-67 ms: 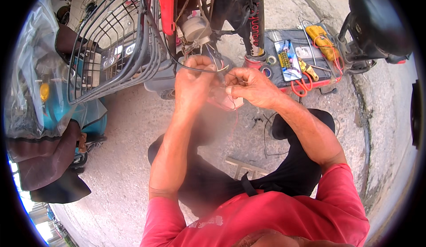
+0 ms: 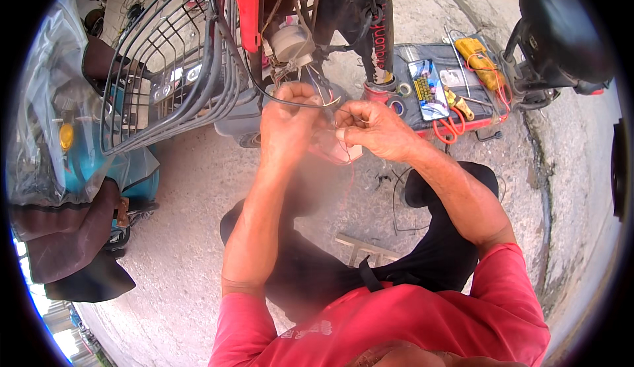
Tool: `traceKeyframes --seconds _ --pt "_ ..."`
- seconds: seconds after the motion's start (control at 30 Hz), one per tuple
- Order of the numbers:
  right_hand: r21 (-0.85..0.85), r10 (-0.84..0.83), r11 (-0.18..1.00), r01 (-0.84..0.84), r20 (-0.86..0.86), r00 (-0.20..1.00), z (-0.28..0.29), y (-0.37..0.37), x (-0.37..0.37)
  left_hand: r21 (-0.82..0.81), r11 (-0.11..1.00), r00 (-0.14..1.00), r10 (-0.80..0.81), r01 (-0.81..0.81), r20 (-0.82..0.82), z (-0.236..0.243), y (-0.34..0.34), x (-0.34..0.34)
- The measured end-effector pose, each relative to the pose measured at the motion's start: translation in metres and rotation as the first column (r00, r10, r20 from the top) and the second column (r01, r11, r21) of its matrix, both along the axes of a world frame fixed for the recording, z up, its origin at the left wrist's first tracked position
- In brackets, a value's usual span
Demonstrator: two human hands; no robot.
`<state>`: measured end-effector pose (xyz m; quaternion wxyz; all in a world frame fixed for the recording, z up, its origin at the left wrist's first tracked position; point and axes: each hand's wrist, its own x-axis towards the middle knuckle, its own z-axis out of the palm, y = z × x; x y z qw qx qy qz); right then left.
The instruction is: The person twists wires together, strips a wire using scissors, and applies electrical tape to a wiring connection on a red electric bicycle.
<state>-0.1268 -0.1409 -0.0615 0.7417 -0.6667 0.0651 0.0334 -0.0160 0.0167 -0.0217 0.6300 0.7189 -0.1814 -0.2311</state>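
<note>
In front of the opened electric scooter, both my hands work among loose wires (image 2: 335,102) that hang below a round grey part (image 2: 290,42). My left hand (image 2: 290,121) is closed, fingers curled at the wires; a black cable (image 2: 274,98) runs across it. Just to its right, my right hand (image 2: 378,129) pinches a thin wire between thumb and forefinger. The wire ends between the two hands are partly hidden by the fingers. Under my hands a pale, reddish-edged piece (image 2: 337,152) shows, too blurred to name.
A black wire basket (image 2: 162,57) stands at the left, beside a plastic-covered turquoise vehicle (image 2: 142,175). On the scooter's footboard lie a phone (image 2: 428,90), a yellow multimeter (image 2: 481,63), a yellow-handled tool (image 2: 460,105) and tape rolls (image 2: 396,107). A black seat (image 2: 561,33) rises at far right.
</note>
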Motion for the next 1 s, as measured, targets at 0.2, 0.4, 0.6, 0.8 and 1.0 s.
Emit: traceKeyframes --seconds 0.2,0.4,0.6,0.8,1.0 --pt "0.005 -0.007 1.000 0.007 -0.011 1.000 0.0048 0.0018 0.0005 -0.009 1.000 1.000 0.006 -0.006 -0.003 -0.0014 0.0005 0.0009" --pt "-0.007 -0.006 1.000 0.006 -0.020 1.000 0.0062 0.0021 0.0007 -0.015 1.000 1.000 -0.003 0.003 -0.010 -0.0009 0.0010 0.0003" --pt "-0.033 -0.007 0.999 0.006 -0.033 0.999 0.0078 0.0024 0.0005 -0.012 1.000 1.000 0.002 -0.002 -0.018 -0.0003 0.0008 -0.0005" --pt "-0.055 -0.013 0.998 0.011 -0.037 0.999 0.0032 0.0011 0.0010 -0.011 1.000 1.000 -0.010 0.009 -0.022 0.0002 0.0011 -0.0006" --pt "-0.073 -0.004 0.997 0.001 -0.031 1.000 0.0010 0.0002 0.0010 -0.003 1.000 1.000 -0.015 0.015 -0.007 -0.0026 0.0022 -0.0001"
